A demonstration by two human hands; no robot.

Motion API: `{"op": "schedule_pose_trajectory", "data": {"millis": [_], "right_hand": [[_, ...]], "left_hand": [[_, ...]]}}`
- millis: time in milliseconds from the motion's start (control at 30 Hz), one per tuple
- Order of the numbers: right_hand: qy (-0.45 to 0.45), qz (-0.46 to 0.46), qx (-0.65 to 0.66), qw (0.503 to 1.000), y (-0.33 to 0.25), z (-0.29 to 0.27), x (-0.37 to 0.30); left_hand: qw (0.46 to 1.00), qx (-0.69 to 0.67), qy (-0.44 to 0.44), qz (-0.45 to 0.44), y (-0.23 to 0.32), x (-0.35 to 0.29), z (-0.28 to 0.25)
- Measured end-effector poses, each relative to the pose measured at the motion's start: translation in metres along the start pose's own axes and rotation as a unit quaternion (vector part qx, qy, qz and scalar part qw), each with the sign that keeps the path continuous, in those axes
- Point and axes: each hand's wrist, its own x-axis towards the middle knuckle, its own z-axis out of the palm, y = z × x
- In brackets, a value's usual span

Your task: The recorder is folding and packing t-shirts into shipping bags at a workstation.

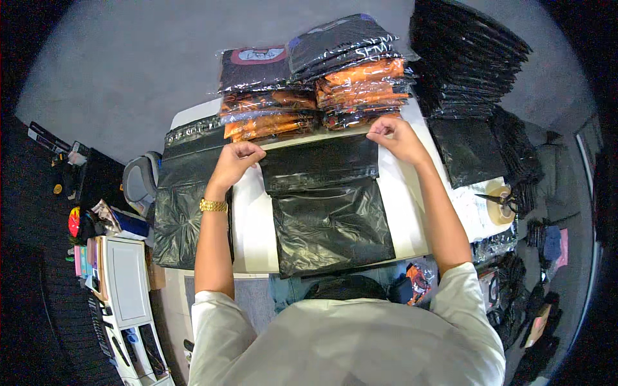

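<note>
Left hand [235,165] and right hand [400,141] pinch the black bag's [329,222] top corners — light, slippery, I'd guess, best held there

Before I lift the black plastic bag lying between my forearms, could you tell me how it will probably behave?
The black plastic bag will likely be floppy, because its surface is creased and wrinkled. Its glossy sheen suggests it may slide easily on the white table. It lies flat, so rolling seems unlikely.
</note>
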Motion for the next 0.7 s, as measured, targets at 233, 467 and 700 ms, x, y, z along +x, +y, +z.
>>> {"op": "schedule_pose_trajectory", "data": {"millis": [233,467,700], "right_hand": [[0.019,0.008,-0.017,1.000,-0.043,-0.011,-0.058],[0.024,-0.046,-0.036,0.998,-0.042,0.003,-0.101],[0.092,0.122,0.087,0.984,0.005,0.039,-0.074]], "left_hand": [[0.999,-0.007,0.014,0.047,0.034,-0.062,0.011],[0.996,-0.020,0.032,0.086,0.022,-0.108,0.026],[0.985,-0.020,0.137,0.103,0.020,-0.073,0.041]]}}
